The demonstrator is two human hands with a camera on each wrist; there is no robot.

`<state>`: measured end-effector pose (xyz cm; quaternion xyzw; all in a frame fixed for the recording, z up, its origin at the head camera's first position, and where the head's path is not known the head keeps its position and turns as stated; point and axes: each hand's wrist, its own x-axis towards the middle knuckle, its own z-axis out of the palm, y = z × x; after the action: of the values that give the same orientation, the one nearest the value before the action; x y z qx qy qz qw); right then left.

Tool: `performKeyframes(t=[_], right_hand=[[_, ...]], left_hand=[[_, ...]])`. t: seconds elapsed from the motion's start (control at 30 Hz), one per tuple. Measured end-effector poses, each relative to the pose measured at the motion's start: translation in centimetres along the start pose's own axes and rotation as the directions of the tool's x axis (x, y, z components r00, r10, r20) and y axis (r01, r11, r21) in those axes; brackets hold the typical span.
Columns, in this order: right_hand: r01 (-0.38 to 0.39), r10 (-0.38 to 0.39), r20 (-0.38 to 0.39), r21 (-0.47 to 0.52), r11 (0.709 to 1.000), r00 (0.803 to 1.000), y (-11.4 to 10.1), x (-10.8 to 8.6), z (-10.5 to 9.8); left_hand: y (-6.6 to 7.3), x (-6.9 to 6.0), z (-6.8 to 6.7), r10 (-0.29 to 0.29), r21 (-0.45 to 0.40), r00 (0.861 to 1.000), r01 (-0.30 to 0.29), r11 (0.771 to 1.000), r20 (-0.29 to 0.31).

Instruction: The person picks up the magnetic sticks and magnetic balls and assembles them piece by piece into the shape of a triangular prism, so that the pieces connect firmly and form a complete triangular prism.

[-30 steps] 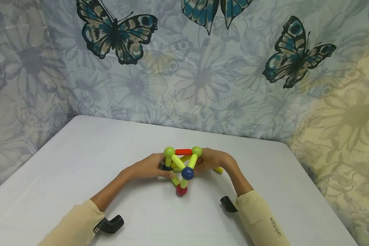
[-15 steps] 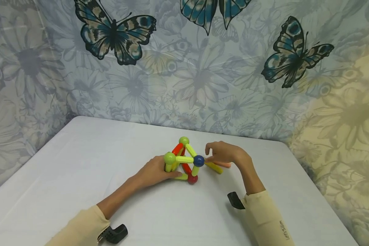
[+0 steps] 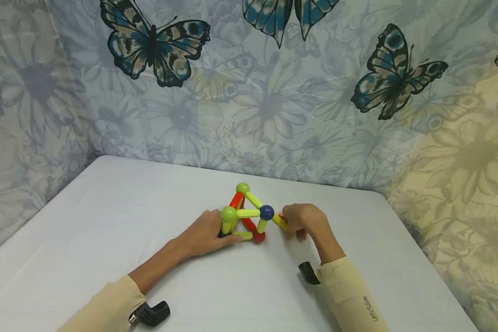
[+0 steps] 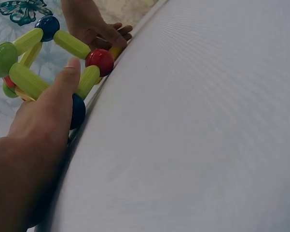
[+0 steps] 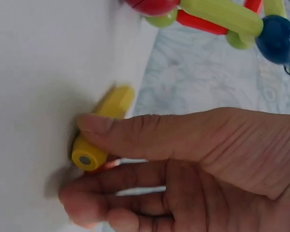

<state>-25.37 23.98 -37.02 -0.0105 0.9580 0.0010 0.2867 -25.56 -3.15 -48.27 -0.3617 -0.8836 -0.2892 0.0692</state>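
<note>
A standing frame of magnetic rods and balls (image 3: 248,213) sits mid-table, with green balls (image 3: 228,214) on top, a blue ball (image 3: 267,212) at its right corner and a red ball (image 3: 258,237) low in front. My left hand (image 3: 209,233) grips its lower left side, the thumb along a bottom green rod; a dark blue ball (image 4: 78,111) shows below that thumb. Just right of the frame, my right hand (image 3: 309,219) pinches a yellow magnetic rod (image 5: 118,102) at the table surface. Its metal-tipped end points towards the right wrist camera. A sliver of orange (image 5: 111,165) shows behind the rod.
The white table (image 3: 170,290) reaches back to a wall hung with butterfly-and-flower cloth (image 3: 269,106). Black wrist mounts (image 3: 151,313) stick out from both sleeves.
The frame turned, its blue ball moving from the front to the right side. My right hand let go of it, lifted away rightward, then came down onto the yellow rod.
</note>
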Motion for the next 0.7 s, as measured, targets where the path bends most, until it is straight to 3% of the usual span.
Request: performKeyframes(t=[0.17, 0.33, 0.53, 0.6, 0.7], right_hand=[[0.028, -0.028, 0.0, 0.001, 1.0, 1.0, 1.1, -0.9, -0.8], [0.071, -0.068, -0.097, 0.024, 0.997, 0.993, 2.1, -3.1, -2.4], [0.249, -0.224, -0.248, 0.074, 0.966, 0.943, 2.4, -7.4, -3.7], [0.315, -0.284, -0.249, 0.095, 0.944, 0.926, 2.0, -8.6, -3.8], [0.401, -0.377, -0.181, 0.121, 0.908, 0.908, 0.4, -9.8, -3.7]], left_hand=[[-0.5, -0.1, 0.1, 0.086, 0.125, 0.995, -0.079, 0.989, -0.053], [-0.6, -0.2, 0.2, 0.109, 0.17, 0.991, -0.094, 0.981, -0.082], [-0.6, -0.1, 0.5, 0.084, 0.175, 0.994, -0.071, 0.982, -0.069], [-0.6, -0.1, 0.6, 0.075, 0.173, 0.995, -0.062, 0.983, -0.07], [-0.6, 0.0, 0.5, 0.071, 0.167, 0.994, -0.057, 0.984, -0.078]])
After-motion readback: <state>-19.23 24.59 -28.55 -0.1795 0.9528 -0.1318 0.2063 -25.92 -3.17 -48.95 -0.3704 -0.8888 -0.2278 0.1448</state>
